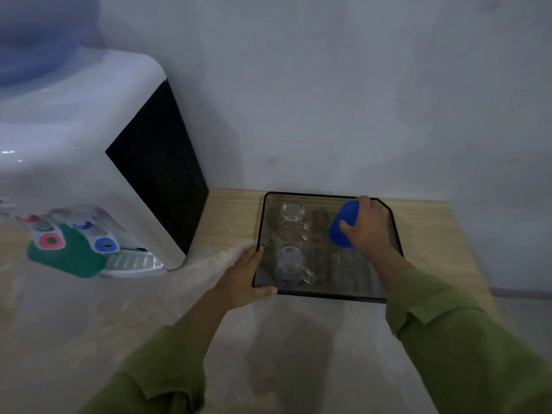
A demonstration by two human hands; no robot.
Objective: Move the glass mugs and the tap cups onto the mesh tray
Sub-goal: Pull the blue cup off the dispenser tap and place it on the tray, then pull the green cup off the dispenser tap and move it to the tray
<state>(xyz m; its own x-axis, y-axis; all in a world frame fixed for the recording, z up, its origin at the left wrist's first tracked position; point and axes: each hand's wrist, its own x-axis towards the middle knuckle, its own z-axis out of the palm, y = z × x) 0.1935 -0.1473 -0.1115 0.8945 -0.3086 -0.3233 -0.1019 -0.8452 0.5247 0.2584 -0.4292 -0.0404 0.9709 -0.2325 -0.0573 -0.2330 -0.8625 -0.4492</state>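
Observation:
A black mesh tray (352, 276) lies on the wooden table. Two clear glass mugs stand in its left half, one at the back (292, 224) and one at the front (291, 268), both with handles to the right. My right hand (366, 227) grips a blue cup (345, 225), upside down and tilted, over the tray's back right part. My left hand (246, 277) rests flat against the tray's front left corner, thumb on the rim. A green cup (67, 255) sits under the dispenser taps at the left.
A white water dispenser (98, 162) with a black side panel, red and blue taps and a drip tray (134, 262) fills the left. A grey wall (358, 100) runs behind the table. The table's right edge (475, 264) is close to the tray.

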